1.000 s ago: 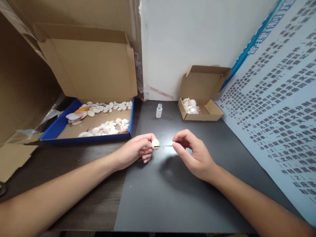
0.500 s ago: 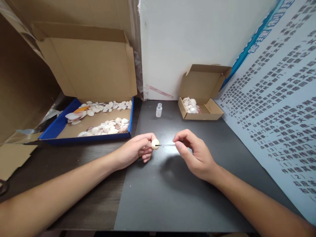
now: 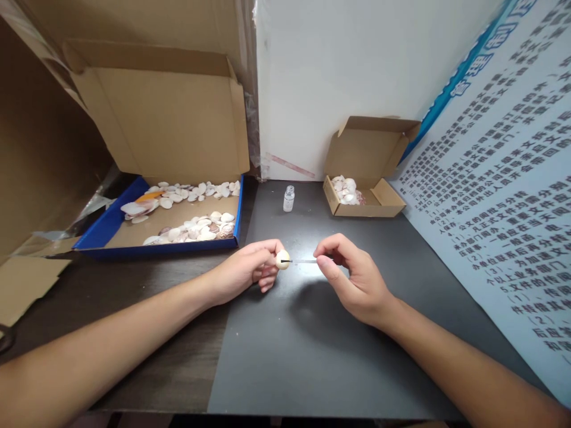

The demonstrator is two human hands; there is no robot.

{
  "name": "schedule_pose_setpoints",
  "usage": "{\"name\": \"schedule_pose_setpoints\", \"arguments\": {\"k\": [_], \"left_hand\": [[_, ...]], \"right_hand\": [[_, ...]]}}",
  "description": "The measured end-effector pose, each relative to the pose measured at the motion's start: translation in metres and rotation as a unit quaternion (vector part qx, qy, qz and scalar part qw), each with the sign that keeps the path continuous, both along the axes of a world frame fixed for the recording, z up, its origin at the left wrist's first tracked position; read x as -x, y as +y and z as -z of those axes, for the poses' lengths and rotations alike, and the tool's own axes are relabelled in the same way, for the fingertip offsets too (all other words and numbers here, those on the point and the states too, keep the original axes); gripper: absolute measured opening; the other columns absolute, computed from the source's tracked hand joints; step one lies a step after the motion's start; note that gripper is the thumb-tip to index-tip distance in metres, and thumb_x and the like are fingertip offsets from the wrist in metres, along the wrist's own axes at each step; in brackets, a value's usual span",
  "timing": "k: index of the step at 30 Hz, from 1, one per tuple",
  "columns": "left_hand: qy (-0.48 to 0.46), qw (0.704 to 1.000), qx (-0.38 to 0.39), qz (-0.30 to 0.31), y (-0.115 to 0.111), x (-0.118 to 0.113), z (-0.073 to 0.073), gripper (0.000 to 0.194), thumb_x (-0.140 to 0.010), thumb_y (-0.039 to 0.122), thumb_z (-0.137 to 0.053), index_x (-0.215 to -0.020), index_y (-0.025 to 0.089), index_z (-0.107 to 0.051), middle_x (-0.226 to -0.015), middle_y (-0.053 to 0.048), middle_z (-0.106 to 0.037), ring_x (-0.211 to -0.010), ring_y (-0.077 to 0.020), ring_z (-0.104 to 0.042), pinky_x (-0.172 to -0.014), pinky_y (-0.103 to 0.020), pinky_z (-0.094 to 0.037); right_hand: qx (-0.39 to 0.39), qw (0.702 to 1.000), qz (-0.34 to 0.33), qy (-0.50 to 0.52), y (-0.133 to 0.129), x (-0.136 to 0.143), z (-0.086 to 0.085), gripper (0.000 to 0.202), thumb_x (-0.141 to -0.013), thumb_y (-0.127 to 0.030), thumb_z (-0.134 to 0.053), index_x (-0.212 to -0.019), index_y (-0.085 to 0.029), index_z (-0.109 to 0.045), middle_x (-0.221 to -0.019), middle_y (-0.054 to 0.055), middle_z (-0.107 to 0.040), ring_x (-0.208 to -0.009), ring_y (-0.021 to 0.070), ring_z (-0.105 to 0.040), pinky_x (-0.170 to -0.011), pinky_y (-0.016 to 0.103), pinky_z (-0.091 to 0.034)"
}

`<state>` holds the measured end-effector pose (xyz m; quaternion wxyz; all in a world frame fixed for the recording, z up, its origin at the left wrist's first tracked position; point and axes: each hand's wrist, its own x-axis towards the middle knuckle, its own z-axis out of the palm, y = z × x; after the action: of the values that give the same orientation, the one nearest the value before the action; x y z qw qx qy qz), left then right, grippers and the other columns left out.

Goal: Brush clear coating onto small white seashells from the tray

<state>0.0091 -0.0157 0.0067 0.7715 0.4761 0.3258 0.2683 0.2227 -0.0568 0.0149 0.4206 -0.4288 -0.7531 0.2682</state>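
Between thumb and fingers, my left hand (image 3: pixel 252 267) pinches a small rounded cream seashell (image 3: pixel 284 258). A thin brush (image 3: pixel 303 261) is held level in my right hand (image 3: pixel 345 273), pinched between thumb and fingertips. Its dark tip lies over the shell's face and appears to touch it. The handle is pale or clear, partly lost in the table's glare, and its far end is hidden by my fingers. Beyond both hands stands a small clear glass bottle (image 3: pixel 289 200), uncapped, with whitish contents or label.
A blue-sided cardboard box (image 3: pixel 237 229) with its lid raised holds many seashells (image 3: pixel 196 229) at left. At back right, a smaller open cardboard box (image 3: pixel 370 210) contains more white shells (image 3: pixel 345 189). A printed sheet (image 3: pixel 499 214) borders the right side. Cardboard scraps (image 3: pixel 29 285) lie far left.
The view shifts very slightly. Both hands keep nearly the same pose, with the brush tip still at the shell.
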Motion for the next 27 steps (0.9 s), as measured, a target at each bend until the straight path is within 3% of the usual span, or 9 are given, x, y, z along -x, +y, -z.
{"name": "schedule_pose_setpoints", "arguments": {"k": [13,27], "left_hand": [[-0.003,1.0,0.003,0.001,0.0007,0.0012,0.0009,0.008,-0.081,0.02,-0.054,-0.076,0.018,-0.049,-0.055,0.008,-0.031,-0.048,-0.0079,-0.029,-0.049,-0.019,-0.034],[-0.01,1.0,0.005,0.003,0.0011,0.0013,0.0017,0.007,-0.074,0.018,-0.056,-0.076,0.018,-0.05,-0.055,0.008,-0.034,-0.048,-0.0074,-0.031,-0.048,-0.019,-0.035]], "right_hand": [[-0.01,0.999,0.028,-0.027,0.0033,0.0009,0.002,0.007,-0.09,-0.024,-0.061,-0.084,-0.022,-0.057,-0.075,-0.001,-0.055,-0.057,0.0112,-0.046,-0.053,0.025,-0.041],[-0.001,1.0,0.004,-0.003,0.001,-0.001,0.0029,0.005,-0.092,-0.024,-0.059,-0.091,-0.023,-0.054,-0.074,-0.003,-0.054,-0.059,0.0113,-0.049,-0.054,0.025,-0.041]]}}
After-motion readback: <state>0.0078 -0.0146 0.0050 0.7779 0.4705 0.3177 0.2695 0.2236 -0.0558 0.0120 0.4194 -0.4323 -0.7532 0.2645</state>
